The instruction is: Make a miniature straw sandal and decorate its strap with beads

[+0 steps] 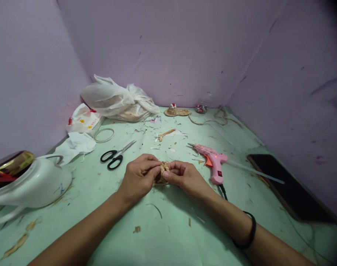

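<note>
Between my two hands is a small braided straw piece (164,167), tan and partly hidden by the fingers. My left hand (142,175) pinches its left side with thumb and fingertips. On the other side, my right hand (185,176) grips it with thumb and bent fingers. To the right lies a pink glue gun (212,157) with a lit orange spot and a clear glue stick in its back. Black-handled scissors (117,155) rest left of my hands, blades partly apart.
A white pot (46,181) stands at the left and a phone (284,188) lies at the right. Along the back are a plastic bag (118,99), a woven piece with beads (178,111), a bead jar (200,108) and twine (220,120). Scraps are scattered about.
</note>
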The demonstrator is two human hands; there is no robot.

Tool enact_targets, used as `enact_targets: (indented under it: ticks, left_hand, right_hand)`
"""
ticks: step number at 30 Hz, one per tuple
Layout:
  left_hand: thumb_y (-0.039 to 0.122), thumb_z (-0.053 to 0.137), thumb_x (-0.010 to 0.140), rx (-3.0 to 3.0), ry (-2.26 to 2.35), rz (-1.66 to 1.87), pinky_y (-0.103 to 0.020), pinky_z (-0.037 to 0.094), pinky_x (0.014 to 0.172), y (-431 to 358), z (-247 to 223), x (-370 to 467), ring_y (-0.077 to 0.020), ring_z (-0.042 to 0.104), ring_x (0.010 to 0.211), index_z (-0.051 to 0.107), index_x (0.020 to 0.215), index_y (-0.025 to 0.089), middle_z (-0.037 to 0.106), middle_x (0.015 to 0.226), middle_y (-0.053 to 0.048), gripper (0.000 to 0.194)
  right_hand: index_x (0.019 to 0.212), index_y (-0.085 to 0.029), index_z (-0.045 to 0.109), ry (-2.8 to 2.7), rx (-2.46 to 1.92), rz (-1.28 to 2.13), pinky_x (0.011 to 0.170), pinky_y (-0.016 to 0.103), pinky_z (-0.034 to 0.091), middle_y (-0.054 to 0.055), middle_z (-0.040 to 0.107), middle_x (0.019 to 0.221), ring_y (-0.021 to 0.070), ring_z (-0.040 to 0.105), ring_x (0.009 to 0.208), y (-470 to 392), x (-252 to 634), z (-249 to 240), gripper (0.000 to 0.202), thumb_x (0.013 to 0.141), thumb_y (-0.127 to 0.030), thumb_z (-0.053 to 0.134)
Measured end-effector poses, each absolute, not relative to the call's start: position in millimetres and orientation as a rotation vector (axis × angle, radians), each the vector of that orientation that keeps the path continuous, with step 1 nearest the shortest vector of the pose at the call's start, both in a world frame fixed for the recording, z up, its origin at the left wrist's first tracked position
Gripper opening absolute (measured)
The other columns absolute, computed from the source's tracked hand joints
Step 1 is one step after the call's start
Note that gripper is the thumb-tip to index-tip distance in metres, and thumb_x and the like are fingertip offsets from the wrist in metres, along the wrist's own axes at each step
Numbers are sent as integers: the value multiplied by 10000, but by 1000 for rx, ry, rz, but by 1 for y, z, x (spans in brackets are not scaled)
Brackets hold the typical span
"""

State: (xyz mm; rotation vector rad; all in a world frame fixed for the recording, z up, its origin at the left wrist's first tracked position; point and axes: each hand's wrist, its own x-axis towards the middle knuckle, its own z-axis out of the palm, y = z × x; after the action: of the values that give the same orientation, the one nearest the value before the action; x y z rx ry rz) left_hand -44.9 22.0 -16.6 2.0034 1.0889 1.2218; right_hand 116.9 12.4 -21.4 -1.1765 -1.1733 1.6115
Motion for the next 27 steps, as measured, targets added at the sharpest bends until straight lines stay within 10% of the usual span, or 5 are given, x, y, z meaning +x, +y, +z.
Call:
enact_targets:
  ticks: [27]
  left_hand:
    - [225,595,708,1886,1489,812,-267,429,543,-4,-13,-39,-153,556,588,641,601,200,638,634,-8,119]
  right_hand:
    - [639,-158,617,-1262,-1224,1575,555,248,427,4,633,608,120,548,566,11,113,-18,235,610,-363,729]
